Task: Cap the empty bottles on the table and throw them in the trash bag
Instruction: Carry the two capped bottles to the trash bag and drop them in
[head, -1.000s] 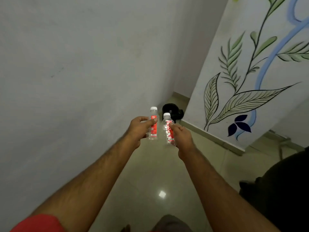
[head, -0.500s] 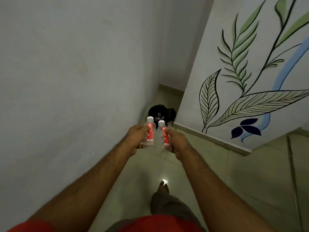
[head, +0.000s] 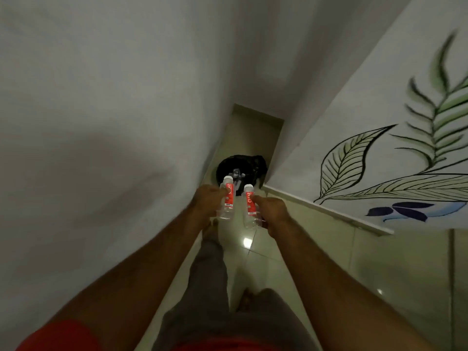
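Capping done for two bottles, drop into the bag pending.

At centre frame, left hand [head: 206, 201] wrapped around the left bottle [head: 227, 198], right hand [head: 272, 211] pinching the right bottle [head: 250, 205]; both clear, red-labelled, upright, white caps on. Just beyond and above them in the frame, open black trash bag [head: 240, 171] on the tiled floor [head: 316, 249], wedged in the corner between the plain wall [head: 101, 97] and the leaf mural wall [head: 379, 160], with what looks like clear plastic already inside. By the look of it: release over the bag left to do. Table out of view, so any remaining bottles impossible to tell.
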A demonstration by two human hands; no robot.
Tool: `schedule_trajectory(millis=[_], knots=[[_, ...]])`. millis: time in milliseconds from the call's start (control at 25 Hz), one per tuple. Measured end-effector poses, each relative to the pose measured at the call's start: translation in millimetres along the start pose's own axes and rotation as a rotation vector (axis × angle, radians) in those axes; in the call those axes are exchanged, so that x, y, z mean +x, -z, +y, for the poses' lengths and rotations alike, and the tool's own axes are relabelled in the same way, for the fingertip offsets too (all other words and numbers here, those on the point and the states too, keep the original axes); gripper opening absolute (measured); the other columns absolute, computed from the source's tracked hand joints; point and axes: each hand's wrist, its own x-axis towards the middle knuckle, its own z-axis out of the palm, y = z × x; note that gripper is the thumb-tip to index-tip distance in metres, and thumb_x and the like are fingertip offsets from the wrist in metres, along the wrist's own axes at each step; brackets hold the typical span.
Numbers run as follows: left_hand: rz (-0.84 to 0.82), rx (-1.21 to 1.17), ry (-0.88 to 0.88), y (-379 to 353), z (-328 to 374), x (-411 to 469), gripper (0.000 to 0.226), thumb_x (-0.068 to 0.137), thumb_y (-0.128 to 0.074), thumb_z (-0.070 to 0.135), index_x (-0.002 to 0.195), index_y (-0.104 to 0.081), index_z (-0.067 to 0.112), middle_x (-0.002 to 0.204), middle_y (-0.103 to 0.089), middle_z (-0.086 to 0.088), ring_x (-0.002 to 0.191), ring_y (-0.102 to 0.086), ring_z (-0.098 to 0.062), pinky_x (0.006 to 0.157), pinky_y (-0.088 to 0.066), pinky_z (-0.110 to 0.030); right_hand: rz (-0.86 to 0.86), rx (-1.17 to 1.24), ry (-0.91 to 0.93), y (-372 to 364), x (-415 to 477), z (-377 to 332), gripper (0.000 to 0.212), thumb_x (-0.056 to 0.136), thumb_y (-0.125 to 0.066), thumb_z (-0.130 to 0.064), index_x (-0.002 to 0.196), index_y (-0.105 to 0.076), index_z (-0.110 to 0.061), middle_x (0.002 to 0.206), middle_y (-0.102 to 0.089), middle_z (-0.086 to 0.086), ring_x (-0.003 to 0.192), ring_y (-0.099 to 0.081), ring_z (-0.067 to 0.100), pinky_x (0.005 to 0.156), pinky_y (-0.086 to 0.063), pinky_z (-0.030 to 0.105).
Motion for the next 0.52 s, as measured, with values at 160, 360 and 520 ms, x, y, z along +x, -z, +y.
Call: schedule_trajectory(millis=[160, 360, 520], knots=[[-0.001, 0.111, 0.026, -10, 14, 126, 0.02, 0.086, -0.067, 0.025, 0.069, -0.064, 0.016, 0.082, -0.067, -0.015, 0.074, -0.064, -0.029, 0.069, -0.051, -0.037, 0.064, 0.009, -0.083, -39, 108, -17, 0.024, 0.088, -0.072, -0.035, 0.078, -0.067, -0.014, 0.1, -0.074, 0.02, 0.094, -0.072, 0.038, 0.083, -0.058, 0.05], [0.037, 0.212, 0.062, -45, -6, 272, 0.029, 0.091, -0.061, 0.039, 0.085, -0.067, 0.011, 0.087, -0.068, -0.011, 0.08, -0.065, -0.028, 0.071, -0.053, -0.035, 0.096, 0.02, -0.192, -71, 244, -10, 0.036, 0.088, -0.07, -0.046, 0.083, -0.067, -0.01, 0.091, -0.075, 0.013, 0.08, -0.073, 0.028, 0.065, -0.062, 0.039], [0.078, 0.213, 0.098, -87, -47, 382, 0.055, 0.09, -0.054, 0.057, 0.088, -0.068, 0.004, 0.084, -0.07, -0.01, 0.076, -0.068, -0.027, 0.064, -0.054, -0.025, 0.072, 0.151, -0.218, -91, 369, 26, 0.048, 0.093, -0.061, -0.048, 0.114, -0.068, -0.006, 0.108, -0.075, 0.015, 0.089, -0.074, 0.029, 0.077, -0.062, 0.051]])
